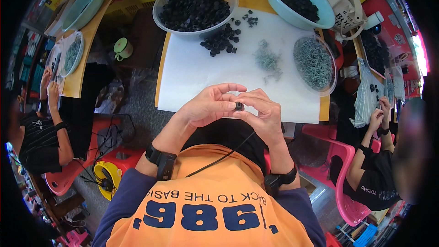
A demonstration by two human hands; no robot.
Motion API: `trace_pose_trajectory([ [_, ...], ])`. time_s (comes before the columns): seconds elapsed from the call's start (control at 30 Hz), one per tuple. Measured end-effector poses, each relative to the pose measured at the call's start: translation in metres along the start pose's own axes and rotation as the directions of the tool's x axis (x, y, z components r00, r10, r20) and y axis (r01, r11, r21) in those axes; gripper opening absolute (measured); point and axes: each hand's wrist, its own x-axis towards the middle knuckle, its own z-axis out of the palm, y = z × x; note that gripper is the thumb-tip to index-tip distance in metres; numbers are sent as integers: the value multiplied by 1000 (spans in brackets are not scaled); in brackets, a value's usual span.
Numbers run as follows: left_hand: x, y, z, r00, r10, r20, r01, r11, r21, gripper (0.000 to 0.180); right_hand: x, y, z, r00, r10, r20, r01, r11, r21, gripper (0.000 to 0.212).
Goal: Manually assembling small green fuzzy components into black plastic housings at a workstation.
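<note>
Just past the near edge of the white table sheet (183, 82), my two hands meet around a small black round part (238, 106). My left hand (208, 106) pinches it from the left between thumb and fingers. From the other side, the thumb and fingertips of my right hand (261, 110) close on the same part. Its exact kind is too small to make out. Beyond my hands lie a loose heap of black parts (220, 41) and a scatter of thin grey-green pieces (267, 59).
A clear tub (157, 18) of black parts stands at the back left, a light blue basin (327, 18) of black pieces at the back right. A clear tray (336, 75) of grey-green pieces sits at the right edge. Co-workers sit either side; a green mug (122, 48) stands left.
</note>
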Motion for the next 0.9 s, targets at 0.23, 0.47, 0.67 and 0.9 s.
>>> trace_pose_trajectory([
  [0.23, 1, -6, -7, 999, -26, -31, 28, 998, 62, 61, -7, 9, 8, 997, 72, -42, -71, 997, 40, 22],
  [0.47, 6, -6, -16, 995, -61, -77, 62, 998, 5, 59, -5, 17, 8, 986, 162, -25, -159, 983, 92, 22],
  [0.67, 7, -4, -18, 994, -78, -81, 80, 997, 16, 61, 1, 14, 8, 997, 58, -47, -63, 991, -114, 19],
  [0.9, 15, 2, -24, 979, -39, -201, 22, 996, -87, 50, 49, 36, -17, 969, 178, -171, -184, 983, -22, 17],
])
